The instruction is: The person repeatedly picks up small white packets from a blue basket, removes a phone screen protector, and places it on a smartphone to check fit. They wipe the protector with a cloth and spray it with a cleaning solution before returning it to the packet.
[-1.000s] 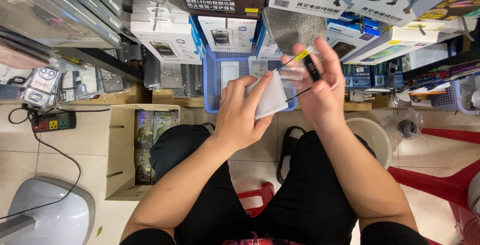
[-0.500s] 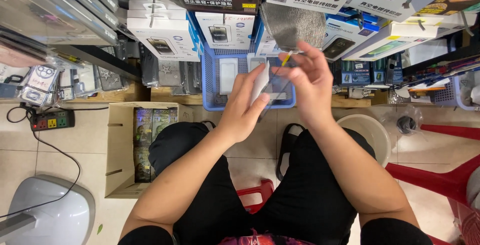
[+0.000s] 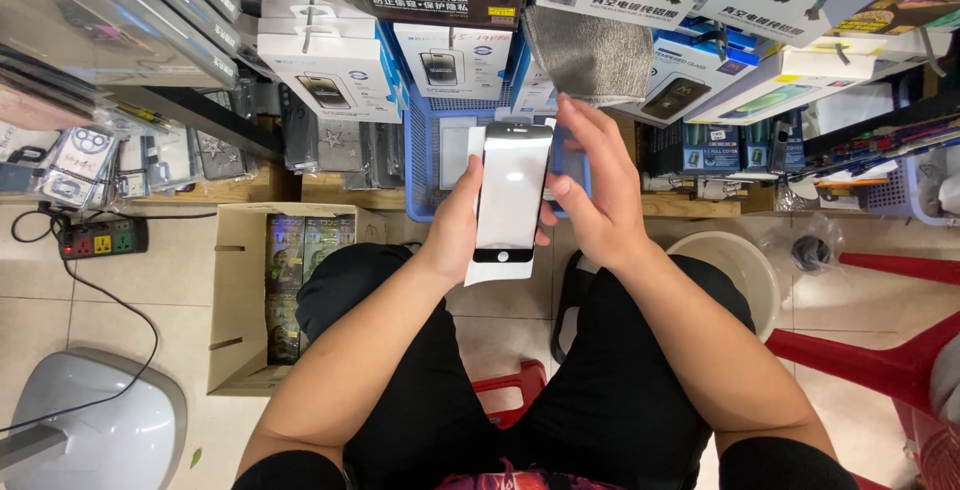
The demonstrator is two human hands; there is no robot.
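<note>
— What's being held up there?

— A glass screen protector point(image 3: 512, 190) with a black rim, on a white backing sheet point(image 3: 500, 268), upright above the lap and in front of the blue basket point(image 3: 425, 165).

— Who grips it?

— The left hand point(image 3: 455, 225) clasps its left edge, fingers behind. The right hand point(image 3: 595, 185) is open, thumb touching the right edge, fingers spread above.

— Around them?

— Boxed stock on shelves, a cardboard box point(image 3: 275, 290) on the floor left, a pale bucket point(image 3: 735, 270) right, a power strip point(image 3: 100, 240) far left.

Screen protector point(image 3: 513, 190) glossy glass, black-edged; backing sleeve point(image 3: 497, 270) matt white paper; box point(image 3: 240, 300) plain cardboard.
</note>
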